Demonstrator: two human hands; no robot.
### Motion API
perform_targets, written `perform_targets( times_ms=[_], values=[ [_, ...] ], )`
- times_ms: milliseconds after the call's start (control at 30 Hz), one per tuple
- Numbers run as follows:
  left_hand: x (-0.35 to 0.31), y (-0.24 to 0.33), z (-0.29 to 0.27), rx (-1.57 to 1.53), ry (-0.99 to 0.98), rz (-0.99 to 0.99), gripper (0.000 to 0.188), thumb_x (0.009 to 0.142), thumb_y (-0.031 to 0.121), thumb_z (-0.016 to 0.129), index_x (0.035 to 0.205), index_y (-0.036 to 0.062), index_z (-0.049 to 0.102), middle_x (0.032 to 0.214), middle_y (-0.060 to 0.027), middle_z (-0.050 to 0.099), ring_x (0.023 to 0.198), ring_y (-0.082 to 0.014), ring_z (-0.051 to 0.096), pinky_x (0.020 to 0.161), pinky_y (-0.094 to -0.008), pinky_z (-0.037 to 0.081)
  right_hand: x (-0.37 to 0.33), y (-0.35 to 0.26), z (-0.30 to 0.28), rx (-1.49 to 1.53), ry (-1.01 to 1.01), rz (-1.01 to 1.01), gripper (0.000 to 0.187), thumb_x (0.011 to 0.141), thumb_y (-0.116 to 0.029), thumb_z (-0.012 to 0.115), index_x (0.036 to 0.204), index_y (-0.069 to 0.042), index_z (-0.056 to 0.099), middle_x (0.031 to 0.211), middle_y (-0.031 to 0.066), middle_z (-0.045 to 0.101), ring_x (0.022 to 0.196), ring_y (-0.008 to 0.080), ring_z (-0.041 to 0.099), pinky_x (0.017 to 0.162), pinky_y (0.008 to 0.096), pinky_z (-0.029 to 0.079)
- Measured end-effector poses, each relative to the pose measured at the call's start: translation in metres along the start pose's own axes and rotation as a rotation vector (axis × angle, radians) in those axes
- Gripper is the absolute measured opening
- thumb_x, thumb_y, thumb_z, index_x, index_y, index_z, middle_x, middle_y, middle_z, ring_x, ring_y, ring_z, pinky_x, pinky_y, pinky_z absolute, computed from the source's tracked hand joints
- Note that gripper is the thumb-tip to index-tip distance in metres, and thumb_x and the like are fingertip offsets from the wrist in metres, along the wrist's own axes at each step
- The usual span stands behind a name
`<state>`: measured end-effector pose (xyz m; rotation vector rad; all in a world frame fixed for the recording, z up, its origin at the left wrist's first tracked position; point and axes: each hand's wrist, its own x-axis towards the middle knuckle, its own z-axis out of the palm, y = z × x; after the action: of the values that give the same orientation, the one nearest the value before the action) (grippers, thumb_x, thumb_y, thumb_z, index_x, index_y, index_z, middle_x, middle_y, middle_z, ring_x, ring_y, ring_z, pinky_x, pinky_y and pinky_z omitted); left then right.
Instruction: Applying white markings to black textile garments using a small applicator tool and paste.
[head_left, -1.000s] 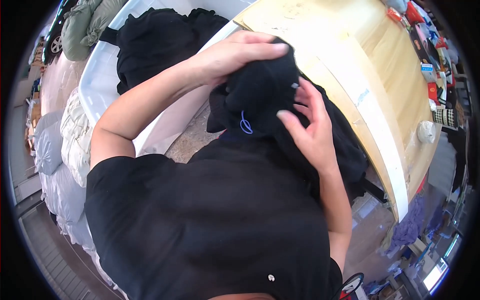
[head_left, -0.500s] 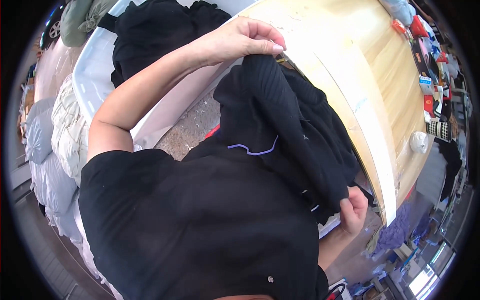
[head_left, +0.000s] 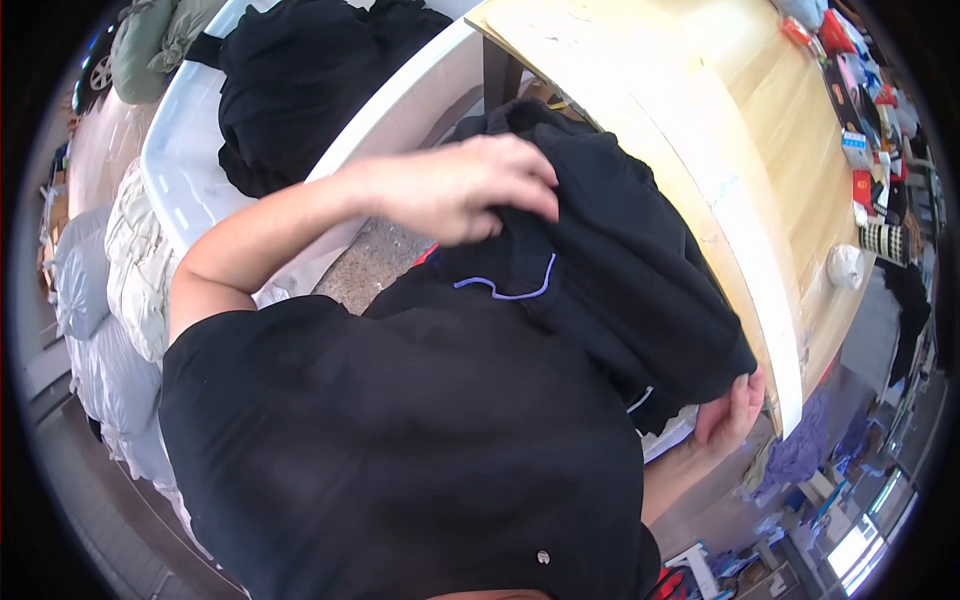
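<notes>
A black knit garment (head_left: 640, 270) lies over my lap, beside the table edge. My left hand (head_left: 475, 190) hovers over its far left part, slightly blurred, with the fingers loosely apart and nothing visible in them. At the garment's right end my right hand (head_left: 732, 405) has its fingers curled around the fabric edge; part of that hand is hidden behind the cloth. A purple thread (head_left: 505, 295) lies in a bent line on the black fabric in front of me. A short whitish strip (head_left: 641, 399) shows near the lower part of the garment.
A white plastic tub (head_left: 185, 160) at the far left holds a pile of black garments (head_left: 290, 90). The wooden table (head_left: 640, 70) runs along the right, with a plastic-wrapped roll (head_left: 846, 266) and small packages at its far side. Pale stuffed bags (head_left: 115, 370) stand at the left.
My left hand has let go of the garment's top edge and come down nearer to me. My right hand has moved right, drawing the garment's end along; the cloth now lies smoother.
</notes>
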<state>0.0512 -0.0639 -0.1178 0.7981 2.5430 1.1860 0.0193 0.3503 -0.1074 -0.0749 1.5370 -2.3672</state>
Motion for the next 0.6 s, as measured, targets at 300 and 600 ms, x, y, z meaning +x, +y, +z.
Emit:
perform_targets(
  times_ms=[300, 600],
  values=[
    [0.022, -0.019, 0.044, 0.122, 0.204, 0.218, 0.034, 0.074, -0.001, 0.058, 0.107, 0.0054, 0.058, 0.104, -0.0129, 0.056, 0.1, -0.0302, 0.056, 0.085, -0.0379, 0.047, 0.041, 0.007, 0.005, 0.234, 0.092, 0.018, 0.026, 0.09, 0.005, 0.046, 0.116, 0.003, 0.052, 0.113, 0.0168, 0.06, 0.107, 0.0228, 0.058, 0.099, 0.0359, 0.044],
    [0.073, -0.014, -0.089, -0.676, 0.239, -0.37, 0.025, 0.083, 0.021, 0.07, 0.101, 0.0039, 0.066, 0.09, -0.0008, 0.066, 0.08, -0.0069, 0.061, 0.077, -0.0205, 0.049, 0.088, 0.019, 0.034, -0.298, 0.06, -0.158, 0.035, 0.086, 0.002, 0.058, 0.121, 0.004, 0.051, 0.098, 0.0088, 0.062, 0.091, 0.0168, 0.062, 0.089, 0.0314, 0.049]
  ],
)
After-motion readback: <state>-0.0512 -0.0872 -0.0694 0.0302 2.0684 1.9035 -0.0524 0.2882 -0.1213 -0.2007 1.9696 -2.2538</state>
